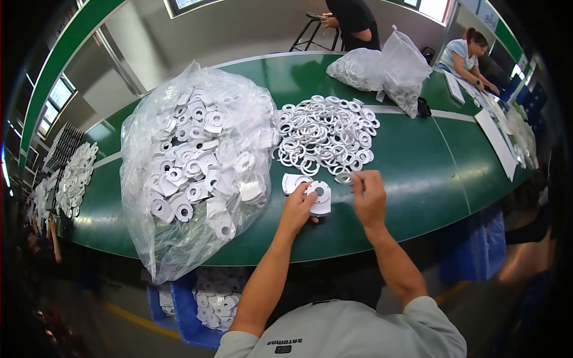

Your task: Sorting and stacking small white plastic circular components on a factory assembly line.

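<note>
In my left hand (295,210) is a white plastic plate (322,207) with a round hole and one curved end, gripped between thumb and fingers. My right hand (370,196) is to its right, fingers pinched on a thin ring (343,178) that looks tilted. Another white plate (290,182) lies on the green table just behind the held one. Beyond both hands spreads a heap of loose white rings (325,128). To the left, a large clear plastic bag (140,179) lies spread, full of similar white plates (194,158).
Blue bins (185,310) with white parts stand below the table edge. Filled clear bags (403,68) sit at the back right of the green table (418,173). One person (468,56) works at the far right; another person (355,24) is behind the table. More white parts (77,179) lie far left.
</note>
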{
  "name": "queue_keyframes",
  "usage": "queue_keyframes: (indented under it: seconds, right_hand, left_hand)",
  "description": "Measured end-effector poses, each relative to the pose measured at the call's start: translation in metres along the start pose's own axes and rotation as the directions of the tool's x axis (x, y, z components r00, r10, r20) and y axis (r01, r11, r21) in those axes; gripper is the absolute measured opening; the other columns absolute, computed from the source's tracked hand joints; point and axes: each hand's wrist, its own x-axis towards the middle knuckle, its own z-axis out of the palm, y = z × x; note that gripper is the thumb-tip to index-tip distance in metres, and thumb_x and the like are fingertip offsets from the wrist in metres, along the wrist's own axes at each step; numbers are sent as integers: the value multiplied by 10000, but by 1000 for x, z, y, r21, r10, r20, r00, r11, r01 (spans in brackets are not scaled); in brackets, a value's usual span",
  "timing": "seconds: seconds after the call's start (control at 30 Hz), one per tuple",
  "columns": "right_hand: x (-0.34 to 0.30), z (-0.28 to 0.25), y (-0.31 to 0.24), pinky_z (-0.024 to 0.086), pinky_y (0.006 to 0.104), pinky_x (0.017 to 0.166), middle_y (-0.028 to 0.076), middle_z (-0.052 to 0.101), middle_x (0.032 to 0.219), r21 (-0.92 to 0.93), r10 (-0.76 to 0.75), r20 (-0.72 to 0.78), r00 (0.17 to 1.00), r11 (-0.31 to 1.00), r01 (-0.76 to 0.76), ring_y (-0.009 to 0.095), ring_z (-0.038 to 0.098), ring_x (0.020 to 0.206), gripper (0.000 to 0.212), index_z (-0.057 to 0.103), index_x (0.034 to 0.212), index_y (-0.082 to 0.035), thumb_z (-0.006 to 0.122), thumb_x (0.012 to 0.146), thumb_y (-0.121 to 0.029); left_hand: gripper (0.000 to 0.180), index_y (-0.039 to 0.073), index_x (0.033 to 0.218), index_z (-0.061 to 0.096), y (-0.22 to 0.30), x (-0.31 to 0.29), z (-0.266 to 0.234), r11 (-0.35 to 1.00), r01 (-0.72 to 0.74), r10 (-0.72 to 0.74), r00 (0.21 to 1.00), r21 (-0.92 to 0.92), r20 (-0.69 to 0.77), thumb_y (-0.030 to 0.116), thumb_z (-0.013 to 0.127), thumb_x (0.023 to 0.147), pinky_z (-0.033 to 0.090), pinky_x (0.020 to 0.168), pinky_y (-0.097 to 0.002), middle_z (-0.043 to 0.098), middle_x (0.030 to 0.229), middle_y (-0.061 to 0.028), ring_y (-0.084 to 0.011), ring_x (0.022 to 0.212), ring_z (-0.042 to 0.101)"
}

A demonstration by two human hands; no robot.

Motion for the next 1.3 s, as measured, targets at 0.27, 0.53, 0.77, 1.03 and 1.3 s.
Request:
queue_keyframes:
  seconds: [0.27, 0.53, 0.77, 1.03, 1.3]
  right_hand:
    - [-5, 7, -11, 506, 270, 566, 96, 556, 882, 105, 80, 33, 996, 991, -83, 172, 616, 625, 53, 586, 917, 11, 598, 909, -40]
    - [-9, -2, -18, 519, 263, 570, 101, 551, 879, 96, -49, 54, 997, 994, 43, 181, 627, 653, 65, 589, 934, 9, 618, 886, -23]
    - [-28, -2, -19, 491, 323, 630, 97, 547, 932, 93, -203, 252, 946, 978, 185, 235, 592, 757, 175, 637, 950, -33, 669, 795, 39]
    - [-28, -6, -13, 514, 309, 671, 98, 541, 945, 100, -212, 406, 889, 977, 187, 232, 616, 795, 157, 641, 932, -18, 657, 792, 51]
    - [-41, -4, 0, 549, 291, 696, 102, 587, 1095, 350, 266, 606, 750, 757, -551, 193, 658, 833, 101, 648, 944, 33, 649, 856, -17]
  left_hand:
    - [222, 6, 1125, 504, -8, 1, -13, 979, 8, 8, 997, -206, 77, 89, 523, 920, 501, 528, -235, 657, 929, -77, -109, 695, 619]
    - [283, 57, 835, 549, 5, -10, 15, 328, -606, 773, 613, 725, 162, -112, 639, 627, 478, 782, -395, 635, 979, -77, -315, 916, 588]
    - [353, 32, 907, 507, -24, -4, 8, 397, -618, 758, 638, 679, 137, -123, 661, 630, 473, 846, -423, 577, 1037, -162, -368, 960, 584]
    - [549, 11, 1129, 540, -10, -11, 15, 356, -583, 819, 572, 730, 57, -98, 709, 619, 474, 893, -413, 541, 1118, -183, -368, 1039, 558]
    - [448, 28, 1023, 650, -14, -16, 16, 274, -598, 802, 575, 753, 164, -52, 740, 591, 473, 907, -415, 539, 1144, -175, -353, 1063, 543]
